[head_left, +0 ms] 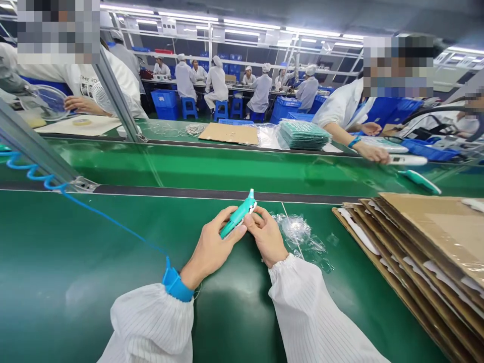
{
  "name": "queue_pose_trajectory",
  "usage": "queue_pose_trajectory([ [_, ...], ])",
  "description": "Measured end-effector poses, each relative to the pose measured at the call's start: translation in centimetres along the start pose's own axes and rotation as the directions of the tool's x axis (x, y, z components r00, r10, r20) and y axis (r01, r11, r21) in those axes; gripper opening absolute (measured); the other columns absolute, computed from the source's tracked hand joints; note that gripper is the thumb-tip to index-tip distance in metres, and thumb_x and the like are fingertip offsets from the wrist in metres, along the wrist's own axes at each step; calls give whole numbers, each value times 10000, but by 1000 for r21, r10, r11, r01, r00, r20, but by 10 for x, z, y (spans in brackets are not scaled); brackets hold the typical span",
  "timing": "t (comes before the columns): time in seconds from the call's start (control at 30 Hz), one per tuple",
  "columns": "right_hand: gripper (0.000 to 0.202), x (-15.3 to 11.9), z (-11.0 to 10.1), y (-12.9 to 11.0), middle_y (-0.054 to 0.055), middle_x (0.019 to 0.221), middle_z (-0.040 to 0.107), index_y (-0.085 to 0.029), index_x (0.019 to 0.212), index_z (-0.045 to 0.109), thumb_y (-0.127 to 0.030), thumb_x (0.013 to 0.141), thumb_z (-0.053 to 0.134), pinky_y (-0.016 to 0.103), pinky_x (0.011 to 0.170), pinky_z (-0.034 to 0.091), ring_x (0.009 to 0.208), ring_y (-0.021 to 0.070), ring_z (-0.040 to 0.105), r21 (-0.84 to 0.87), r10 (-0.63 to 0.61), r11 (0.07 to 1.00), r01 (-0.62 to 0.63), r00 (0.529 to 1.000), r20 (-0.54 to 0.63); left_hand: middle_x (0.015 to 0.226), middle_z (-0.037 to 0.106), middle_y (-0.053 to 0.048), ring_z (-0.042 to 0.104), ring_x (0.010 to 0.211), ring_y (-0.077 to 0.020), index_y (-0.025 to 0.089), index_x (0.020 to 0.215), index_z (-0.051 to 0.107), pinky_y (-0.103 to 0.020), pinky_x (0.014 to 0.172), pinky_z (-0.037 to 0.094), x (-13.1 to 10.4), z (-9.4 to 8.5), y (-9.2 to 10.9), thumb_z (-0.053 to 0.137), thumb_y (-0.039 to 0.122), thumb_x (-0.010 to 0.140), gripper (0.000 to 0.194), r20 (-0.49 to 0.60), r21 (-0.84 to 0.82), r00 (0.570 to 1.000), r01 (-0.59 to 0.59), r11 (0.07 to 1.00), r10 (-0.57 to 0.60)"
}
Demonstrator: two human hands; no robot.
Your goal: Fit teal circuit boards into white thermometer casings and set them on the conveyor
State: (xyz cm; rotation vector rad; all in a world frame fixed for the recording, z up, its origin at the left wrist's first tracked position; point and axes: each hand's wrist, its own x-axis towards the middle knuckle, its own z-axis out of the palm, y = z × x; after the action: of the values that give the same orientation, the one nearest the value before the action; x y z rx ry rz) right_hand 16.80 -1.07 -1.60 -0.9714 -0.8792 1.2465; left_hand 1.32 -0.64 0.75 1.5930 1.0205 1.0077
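- The left hand [212, 247] is curling its fingers around the lower end of a slim teal and white device [239, 214], gripping it just above the green mat [94, 262].
- The right hand [264, 234] is pinching the upper part of the same device between thumb and fingertips, so both hands are meeting at the middle of the near bench.
- The device is pointing up and away, its tip tilting toward the conveyor belt [227, 169].
- A blue wrist strap [176, 285] is sitting on the left wrist, with a blue cord [94, 214] trailing off to the left.
- A crumpled clear plastic bag [302, 237] is lying just beside the right hand.
- Cardboard sheets [423, 242] are lying stacked in a fanned pile on the right.
- Across the belt, a co-worker's hand [372, 151] is resting on a similar white device [408, 160].
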Motion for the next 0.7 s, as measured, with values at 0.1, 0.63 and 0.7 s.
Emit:
queue_pose_trajectory([
  [0.1, 547, 2, -5, -6, 72, 1117, 724, -218, 1151, 615, -561, 793, 846, 397, 1015, 494, 1045, 244, 673, 62, 3, 998, -4, 1000, 14, 1285, 669, -22, 640, 1128, -238, 282, 1381, 596, -312, 973, 490, -4, 5, 3, 616, 391, 950, 445, 11, 154, 999, -31, 988, 30],
  [0.63, 422, 2, -9, -14, 3, 983, 641, -241, 940, 683, -602, 787, 838, 293, 870, 506, 896, 165, 590, 234, 36, 971, -44, 999, 39, 1089, 724, -24, 674, 875, -222, 278, 1400, 559, -296, 752, 446, -14, 18, 5, 431, 297, 1035, 387, 24, 593, 993, -110, 798, 119],
  [0.7, 435, 3, -12, -11, 12, 1082, 665, -254, 1010, 688, -610, 800, 824, 324, 938, 499, 971, 183, 612, 256, 56, 964, -74, 996, 76, 1103, 720, -20, 673, 896, -226, 290, 1395, 548, -292, 738, 435, -14, 19, 4, 436, 297, 1035, 377, 4, 612, 993, -98, 785, 121],
])
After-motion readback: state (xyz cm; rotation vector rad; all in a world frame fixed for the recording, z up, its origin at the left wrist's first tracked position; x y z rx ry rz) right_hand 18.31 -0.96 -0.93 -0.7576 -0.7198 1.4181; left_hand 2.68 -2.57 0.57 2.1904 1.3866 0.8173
